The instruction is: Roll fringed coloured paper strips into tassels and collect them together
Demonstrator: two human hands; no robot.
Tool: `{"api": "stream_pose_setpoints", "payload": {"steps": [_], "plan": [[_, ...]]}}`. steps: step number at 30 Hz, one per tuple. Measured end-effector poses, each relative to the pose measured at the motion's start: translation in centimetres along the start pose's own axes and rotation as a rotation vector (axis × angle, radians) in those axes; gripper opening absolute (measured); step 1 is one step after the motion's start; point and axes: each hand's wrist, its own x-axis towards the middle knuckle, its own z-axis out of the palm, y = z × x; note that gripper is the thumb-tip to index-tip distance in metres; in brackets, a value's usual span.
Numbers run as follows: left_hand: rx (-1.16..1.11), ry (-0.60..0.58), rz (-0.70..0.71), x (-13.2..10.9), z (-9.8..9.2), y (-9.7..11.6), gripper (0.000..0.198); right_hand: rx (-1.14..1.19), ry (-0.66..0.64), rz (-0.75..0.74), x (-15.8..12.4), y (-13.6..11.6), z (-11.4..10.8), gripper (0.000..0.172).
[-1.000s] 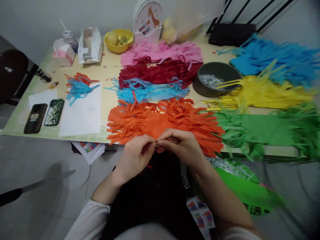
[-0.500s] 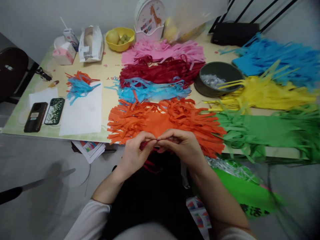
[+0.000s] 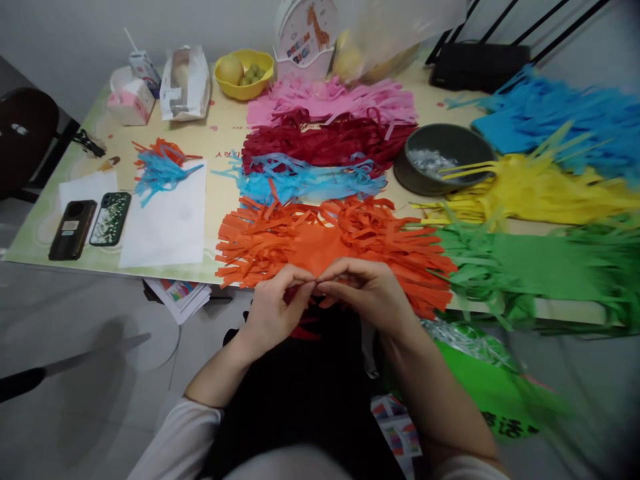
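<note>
My left hand [image 3: 277,303] and my right hand [image 3: 373,290] meet fingertip to fingertip at the table's front edge, each in a pinch. Between them is a piece of dark red fringed paper, mostly hidden by the fingers. Its red strips [image 3: 306,330] hang below my left hand, against dark clothing. Just beyond the fingertips lies a stack of orange fringed paper [image 3: 315,243]. Behind it, light blue fringed paper [image 3: 310,180], dark red fringed paper [image 3: 325,147] and pink fringed paper [image 3: 345,103] lie in rows.
Green [image 3: 545,263], yellow [image 3: 555,190] and blue fringed paper [image 3: 575,123] lie right, near a dark round tin [image 3: 440,180]. At left are two phones [image 3: 73,230], a white sheet [image 3: 165,233] and orange and blue tassels [image 3: 163,173]. A yellow fruit bowl [image 3: 245,87] stands behind.
My hands stay pinched together at nearly the same place. Less dark red paper shows between the fingers now. The view has shifted slightly.
</note>
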Motion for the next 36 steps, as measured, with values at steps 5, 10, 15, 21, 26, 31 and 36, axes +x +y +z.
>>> {"api": "stream_pose_setpoints", "payload": {"steps": [5,10,15,21,26,31,36], "plan": [[-0.246,-0.123,-0.071,-0.1,-0.1,-0.2,0.021,-0.062,-0.064,-0.042,-0.3,-0.1,-0.2,0.031],[-0.296,-0.093,-0.103,-0.2,0.0,-0.5,0.026,-0.275,-0.105,-0.161,-0.7,-1.0,-0.9,0.023],[-0.376,-0.127,-0.115,0.0,0.3,-0.2,0.027,-0.429,-0.063,-0.220,-0.9,-2.2,-0.9,0.024],[-0.358,-0.023,-0.099,0.2,0.3,0.2,0.020,-0.555,-0.041,-0.349,-1.0,-3.1,-0.2,0.016],[-0.470,-0.010,-0.154,0.6,-0.3,-0.1,0.031,-0.484,0.082,-0.362,-1.1,-3.6,-0.1,0.013],[-0.556,-0.006,-0.177,-0.5,-0.2,0.5,0.034,-0.526,0.141,-0.462,-1.3,-3.5,1.1,0.010],[-0.154,0.227,-0.162,-2.1,-9.2,1.7,0.030,-0.532,-0.042,-0.483,-2.3,-3.7,1.4,0.005]]}}
